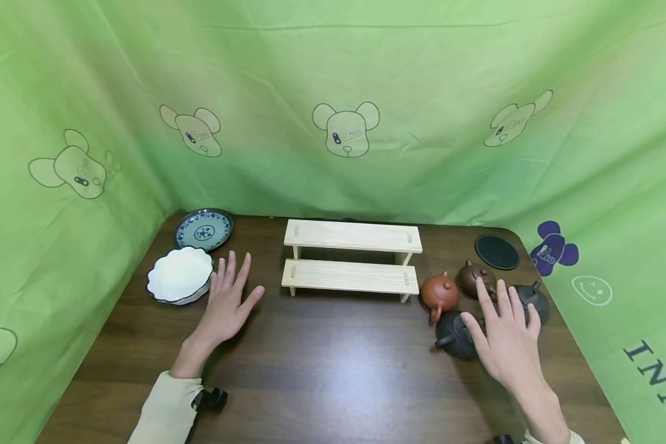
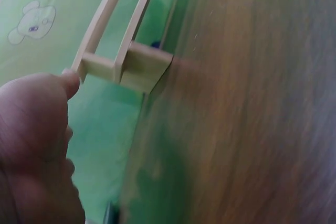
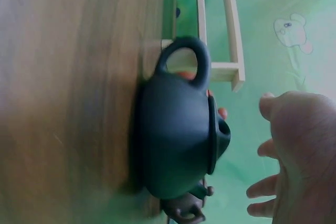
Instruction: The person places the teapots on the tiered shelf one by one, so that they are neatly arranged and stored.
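Observation:
My left hand (image 1: 226,300) hovers flat over the dark wooden table (image 1: 333,357), fingers spread, just right of a white scalloped bowl (image 1: 180,275); it holds nothing. My right hand (image 1: 504,330) is spread open over a cluster of small teapots: a dark one (image 1: 454,337) under the thumb side, an orange-red one (image 1: 439,294), a brown one (image 1: 473,277) and another dark one (image 1: 534,298). In the right wrist view the dark teapot (image 3: 176,140) stands apart from the open hand (image 3: 299,156). A pale two-tier wooden shelf (image 1: 352,259) stands between the hands.
A blue patterned plate (image 1: 203,229) lies at the back left and a black round coaster (image 1: 497,251) at the back right. Green cloth walls (image 1: 333,92) close in the table on three sides. The shelf end (image 2: 128,61) shows beyond my left hand (image 2: 37,140).

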`<action>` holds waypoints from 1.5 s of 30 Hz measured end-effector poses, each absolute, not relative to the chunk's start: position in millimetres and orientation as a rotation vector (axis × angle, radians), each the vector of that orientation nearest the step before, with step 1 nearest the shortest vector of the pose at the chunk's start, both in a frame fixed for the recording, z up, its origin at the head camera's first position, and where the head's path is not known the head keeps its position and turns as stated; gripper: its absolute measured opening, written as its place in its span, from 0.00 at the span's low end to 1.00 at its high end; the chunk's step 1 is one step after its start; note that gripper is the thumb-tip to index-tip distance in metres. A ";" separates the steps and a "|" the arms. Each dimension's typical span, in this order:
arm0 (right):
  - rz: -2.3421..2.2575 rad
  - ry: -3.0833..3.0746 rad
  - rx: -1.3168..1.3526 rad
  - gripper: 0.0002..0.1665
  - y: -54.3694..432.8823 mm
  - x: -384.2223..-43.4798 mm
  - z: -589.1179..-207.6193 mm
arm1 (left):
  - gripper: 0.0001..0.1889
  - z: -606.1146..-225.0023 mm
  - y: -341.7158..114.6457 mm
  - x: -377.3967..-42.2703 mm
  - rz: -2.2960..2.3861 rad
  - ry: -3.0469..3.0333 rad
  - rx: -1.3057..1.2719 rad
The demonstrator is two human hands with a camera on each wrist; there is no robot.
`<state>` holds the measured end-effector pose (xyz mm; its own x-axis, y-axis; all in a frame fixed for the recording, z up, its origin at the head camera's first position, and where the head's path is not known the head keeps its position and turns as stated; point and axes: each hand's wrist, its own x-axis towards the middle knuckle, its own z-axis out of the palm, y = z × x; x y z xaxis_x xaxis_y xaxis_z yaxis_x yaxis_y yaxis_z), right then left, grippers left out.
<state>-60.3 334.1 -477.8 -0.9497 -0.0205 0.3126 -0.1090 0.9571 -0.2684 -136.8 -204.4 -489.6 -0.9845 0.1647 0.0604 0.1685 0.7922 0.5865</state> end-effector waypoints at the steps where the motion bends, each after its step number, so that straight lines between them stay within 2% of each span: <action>1: 0.432 -2.776 0.086 0.41 332.6 -58.4 -479.2 | 0.42 -490.6 -200.9 -136.3 -1.009 -2.953 -0.269; 11: 0.692 -2.446 -0.019 0.34 307.6 -38.4 -488.6 | 0.38 -500.9 -170.4 -134.7 -1.521 -2.786 -0.186; 17: 0.792 -2.230 -0.029 0.28 292.7 -30.9 -496.6 | 0.30 -505.7 -157.6 -136.0 -1.838 -2.504 -0.047; 25: 0.885 -2.123 -0.145 0.23 276.9 -18.5 -500.9 | 0.25 -510.6 -146.3 -144.9 -2.305 -2.089 0.088; 33: 1.370 -2.038 -0.423 0.12 262.5 -10.5 -499.0 | 0.22 -511.3 -130.3 -151.4 -2.347 -2.079 0.163; 39: 1.639 -1.909 -0.519 0.13 260.1 -9.4 -503.4 | 0.22 -518.2 -123.7 -151.4 -2.269 -2.129 0.087; 45: 1.601 -1.924 -0.605 0.15 263.3 -7.6 -507.4 | 0.21 -540.7 -124.0 -155.5 -2.172 -2.085 -0.070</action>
<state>-7.6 263.3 -507.4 -0.7421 0.6573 0.1317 -0.0098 0.1857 -0.9826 -155.5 -124.0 -540.7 -0.9905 -0.0612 0.1229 0.1253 -0.0372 0.9914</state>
